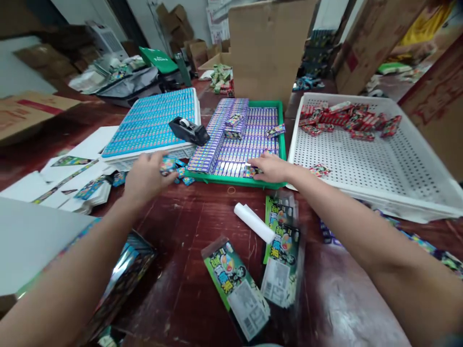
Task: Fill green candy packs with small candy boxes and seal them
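My left hand is over a loose pile of small blue packs, its thumb and fingers closed around one blue pack. At the near edge of the green tray, my right hand has its fingers bent down on a small multicoloured pack, which the fingers partly cover. Rows of small purple packs fill this tray, stacked higher on its left side. A few packs lie loose on top of the rows.
A black tape dispenser rests on the tray of blue packs. Red packs lie in a white perforated tray. Printed plastic bags and a white roll lie in front. A cardboard box stands behind.
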{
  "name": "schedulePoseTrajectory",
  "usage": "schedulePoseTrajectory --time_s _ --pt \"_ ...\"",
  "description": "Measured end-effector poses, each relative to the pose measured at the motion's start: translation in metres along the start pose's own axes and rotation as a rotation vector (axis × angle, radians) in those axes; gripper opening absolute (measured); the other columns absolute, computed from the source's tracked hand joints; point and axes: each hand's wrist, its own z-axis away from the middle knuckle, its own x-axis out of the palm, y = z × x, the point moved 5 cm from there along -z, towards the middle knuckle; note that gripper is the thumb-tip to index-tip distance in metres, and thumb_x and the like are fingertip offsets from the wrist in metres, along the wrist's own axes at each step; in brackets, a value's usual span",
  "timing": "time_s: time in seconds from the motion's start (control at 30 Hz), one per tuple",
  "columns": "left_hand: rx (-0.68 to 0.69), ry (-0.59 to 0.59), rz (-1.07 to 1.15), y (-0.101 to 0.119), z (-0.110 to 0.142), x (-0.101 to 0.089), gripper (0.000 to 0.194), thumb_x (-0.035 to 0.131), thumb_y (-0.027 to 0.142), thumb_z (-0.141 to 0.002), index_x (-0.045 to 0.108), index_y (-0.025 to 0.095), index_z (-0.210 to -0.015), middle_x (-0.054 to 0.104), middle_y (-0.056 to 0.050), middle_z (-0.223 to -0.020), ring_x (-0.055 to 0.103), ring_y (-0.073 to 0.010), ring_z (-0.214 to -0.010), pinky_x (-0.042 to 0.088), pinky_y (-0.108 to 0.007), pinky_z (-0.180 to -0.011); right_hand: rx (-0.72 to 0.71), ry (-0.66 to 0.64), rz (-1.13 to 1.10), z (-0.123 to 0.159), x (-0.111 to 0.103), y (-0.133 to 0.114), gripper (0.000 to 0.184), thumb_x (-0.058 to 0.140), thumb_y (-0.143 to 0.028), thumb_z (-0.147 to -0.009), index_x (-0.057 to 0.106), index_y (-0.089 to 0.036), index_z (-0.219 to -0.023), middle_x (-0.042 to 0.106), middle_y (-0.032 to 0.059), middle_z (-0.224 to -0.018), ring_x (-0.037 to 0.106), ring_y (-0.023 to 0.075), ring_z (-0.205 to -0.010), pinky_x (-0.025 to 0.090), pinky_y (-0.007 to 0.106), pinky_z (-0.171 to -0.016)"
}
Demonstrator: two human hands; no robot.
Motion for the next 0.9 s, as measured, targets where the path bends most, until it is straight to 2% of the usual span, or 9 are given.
schedulePoseTrajectory --time_s 0.07,0.17,0.27,0.33,0.47,0.57,0.67,0.73,0.9 --pt "0.150 0.045 0.080 0.051 0.043 -0.003 0.045 0.063 0.045 -0.092 0.064 0.020 -0.129 0.064 -0.014 -0.127 0.061 -0.0320 -0.117 0.048 -0.044 -0.101 -0.007 -0.008 -0.018 -0.005 -0.003 -0.008 0.048 0.074 -0.017 -0.084 0.064 -0.011 -0.131 0.068 0.0122 -0.110 0.061 0.0305 -0.107 0.048 0.048 -0.098" --pt "0.536 -0.132 0.308 0.141 0.124 0.022 0.024 0.058 0.032 -0.098 0.072 0.036 -0.117 0.073 -0.003 -0.117 0.067 -0.0235 -0.104 0.048 -0.038 -0.098 0.016 0.026 -0.044 0.025 -0.016 -0.024 0.038 0.064 -0.014 -0.092 0.064 -0.012 -0.130 0.062 0.0105 -0.111 0.058 0.0272 -0.109 0.046 0.044 -0.099" --pt "0.924 -0.348 0.534 0.218 0.204 0.056 0.031 0.059 0.024 -0.098 0.070 0.041 -0.121 0.076 0.002 -0.120 0.069 -0.0211 -0.108 0.049 -0.037 -0.100 -0.017 0.159 -0.118 0.100 -0.030 -0.048 0.027 0.057 -0.012 -0.094 0.068 -0.019 -0.117 0.059 0.0052 -0.110 0.054 0.0250 -0.111 0.042 0.044 -0.101" --pt "1.078 -0.353 0.618 0.251 0.240 0.073 0.029 0.057 0.021 -0.099 0.070 0.035 -0.121 0.076 0.000 -0.122 0.067 -0.0198 -0.116 0.048 -0.037 -0.106 -0.051 0.222 -0.216 0.168 -0.028 -0.067 0.024 0.056 -0.008 -0.092 0.067 -0.024 -0.105 0.059 0.0032 -0.110 0.054 0.0237 -0.111 0.042 0.046 -0.101" --pt "1.174 -0.284 0.616 0.269 0.273 0.093 0.016 0.059 0.026 -0.100 0.069 0.023 -0.113 0.072 -0.004 -0.129 0.060 -0.0209 -0.130 0.036 -0.044 -0.121 0.063 0.184 -0.368 0.301 0.012 -0.096 0.022 0.055 -0.007 -0.094 0.062 -0.025 -0.104 0.059 0.0064 -0.113 0.056 0.0235 -0.113 0.048 0.044 -0.096" --pt "1.017 -0.411 0.555 0.260 0.268 0.098 0.061 0.068 0.063 -0.087 0.060 0.022 -0.131 0.059 -0.011 -0.147 0.046 -0.0306 -0.143 0.027 -0.055 -0.124 0.148 0.034 -0.406 0.363 0.047 -0.109 0.022 0.062 -0.022 -0.096 0.061 -0.026 -0.117 0.057 0.0115 -0.129 0.053 0.0283 -0.125 0.051 0.049 -0.100" --pt "0.780 -0.501 0.452 0.257 0.253 0.101 0.107 0.077 0.073 -0.071 0.039 0.015 -0.152 0.048 -0.020 -0.155 0.039 -0.0381 -0.145 0.028 -0.057 -0.120 0.147 -0.024 -0.403 0.377 0.060 -0.112 0.056 0.075 -0.046 -0.087 0.055 -0.028 -0.135 0.040 0.0155 -0.155 0.040 0.0375 -0.142 0.044 0.059 -0.110" --pt "0.697 -0.540 0.397 0.265 0.248 0.104 0.110 0.082 0.062 -0.072 0.030 0.012 -0.156 0.050 -0.020 -0.151 0.042 -0.0378 -0.141 0.031 -0.054 -0.116 0.166 0.028 -0.376 0.369 0.060 -0.105 0.074 0.075 -0.054 -0.085 0.044 -0.028 -0.147 0.033 0.0166 -0.161 0.033 0.0399 -0.147 0.039 0.064 -0.114" --pt "0.678 -0.600 0.413 0.291 0.255 0.114 0.112 0.079 0.042 -0.078 0.010 0.015 -0.162 0.054 -0.016 -0.150 0.043 -0.0352 -0.138 0.030 -0.051 -0.113 0.097 0.028 -0.457 0.348 0.068 -0.095 0.099 0.074 -0.054 -0.086 0.015 -0.028 -0.163 0.052 0.0158 -0.147 0.052 0.0347 -0.128 0.046 0.058 -0.108"
